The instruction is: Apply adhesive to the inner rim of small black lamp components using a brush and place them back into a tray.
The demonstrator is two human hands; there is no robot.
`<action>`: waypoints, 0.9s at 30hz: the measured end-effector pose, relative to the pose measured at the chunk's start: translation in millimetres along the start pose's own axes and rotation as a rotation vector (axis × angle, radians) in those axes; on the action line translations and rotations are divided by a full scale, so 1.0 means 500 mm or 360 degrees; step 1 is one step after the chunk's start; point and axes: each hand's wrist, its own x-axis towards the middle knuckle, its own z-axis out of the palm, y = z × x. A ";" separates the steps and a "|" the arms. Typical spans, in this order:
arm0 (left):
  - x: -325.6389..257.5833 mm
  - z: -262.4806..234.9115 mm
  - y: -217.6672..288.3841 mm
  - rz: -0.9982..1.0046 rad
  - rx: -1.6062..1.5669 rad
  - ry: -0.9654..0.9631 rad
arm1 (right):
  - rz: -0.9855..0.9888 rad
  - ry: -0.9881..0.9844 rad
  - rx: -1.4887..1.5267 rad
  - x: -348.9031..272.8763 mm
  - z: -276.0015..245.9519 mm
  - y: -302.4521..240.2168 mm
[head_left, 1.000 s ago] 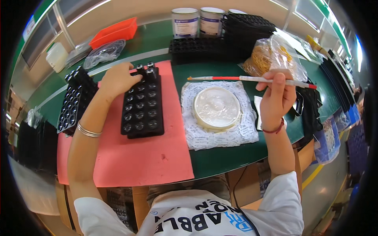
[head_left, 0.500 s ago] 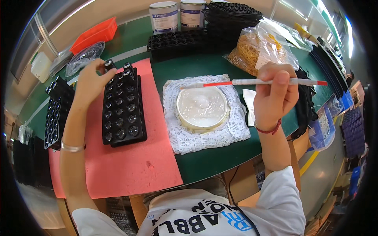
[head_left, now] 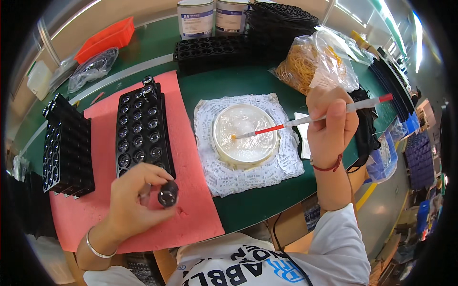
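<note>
Between its thumb and fingers, my left hand (head_left: 136, 200) grips a small black cylindrical part (head_left: 168, 194) with a shiny round end, held over the near part of the pink mat (head_left: 191, 167). Just beyond it lies a black tray (head_left: 163, 128) with rows of round cups, several holding glossy pieces; a few black parts (head_left: 149, 88) stand up at its far end. My right hand (head_left: 333, 114) is closed around a slim brush (head_left: 281, 126) with a red and whitish handle. Its tip is over the round white dish (head_left: 217, 138) of clear, glossy material; whether it touches cannot be told.
The dish stands on a paper-covered square pad (head_left: 202, 119). Stacked black trays (head_left: 71, 152) stand at the left. Behind are two tins (head_left: 195, 21), more black trays (head_left: 281, 28), a red bin (head_left: 107, 40) and a bag of yellow rubber bands (head_left: 305, 62).
My left hand has come from the tray's far end toward me, bringing a black part with it. The brush has tilted, its tip lowering toward the dish.
</note>
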 end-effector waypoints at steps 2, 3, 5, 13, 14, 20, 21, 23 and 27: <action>-0.007 0.001 0.015 -0.0098 -0.0068 -0.0072 | 0.0107 0.0026 0.0084 0.001 -0.004 0.004; -0.010 -0.001 0.020 -0.0194 -0.0125 -0.0147 | 0.0295 0.0103 0.0159 0.002 -0.007 0.009; -0.015 -0.004 0.021 -0.0038 -0.0102 -0.0151 | 0.0594 0.0299 0.0336 0.007 -0.011 0.024; -0.006 -0.014 0.010 -0.0165 -0.0518 0.0058 | 0.0991 0.0914 0.0769 0.024 -0.003 0.053; -0.006 -0.019 0.011 -0.0198 -0.0551 0.0090 | 0.1053 0.0990 0.0749 0.029 0.012 0.045; 0.018 -0.043 0.022 -0.0537 -0.0639 0.0239 | 0.1084 0.0693 0.0964 0.017 0.013 0.048; 0.020 -0.045 0.023 -0.0539 -0.0636 0.0255 | 0.1087 0.0695 0.1015 0.019 0.016 0.044; 0.020 -0.052 0.024 -0.0659 -0.0706 0.0211 | 0.1075 0.0647 0.1116 0.019 0.018 0.040; 0.019 -0.052 0.009 -0.0695 -0.0854 0.0292 | 0.1121 0.0639 0.1176 0.020 0.040 0.025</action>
